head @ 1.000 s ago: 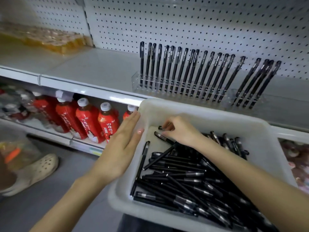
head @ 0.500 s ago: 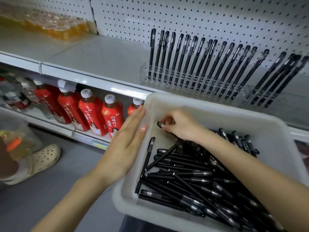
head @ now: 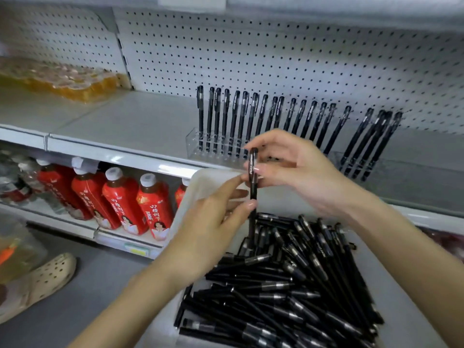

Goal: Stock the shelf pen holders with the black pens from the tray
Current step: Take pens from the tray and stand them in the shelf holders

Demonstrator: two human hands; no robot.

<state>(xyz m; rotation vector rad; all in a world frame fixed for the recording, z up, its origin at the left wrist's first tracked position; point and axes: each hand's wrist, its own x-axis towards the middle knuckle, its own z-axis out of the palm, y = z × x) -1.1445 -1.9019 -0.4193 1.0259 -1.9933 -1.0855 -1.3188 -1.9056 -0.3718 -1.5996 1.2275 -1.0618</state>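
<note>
- Right grip (head: 296, 172) clamped, thumb and fingertips, on the cap end of a slim black plastic pen (head: 253, 177), upright above the white plastic tray (head: 200, 183); left grip (head: 213, 222) touches its lower barrel, pinching or just steadying I cannot tell.
- So light a pinch could drop it among the loose black pens (head: 288, 285).
- Poorly aimed at the clear acrylic pen holder (head: 193, 144), it may knock the leaning shelved pens (head: 261, 114).

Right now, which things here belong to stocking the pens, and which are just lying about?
Job: held pen, pinched by right hand and left hand; loose pens; tray; clear holders.
Lying about: red bottles; orange packs; clog.
</note>
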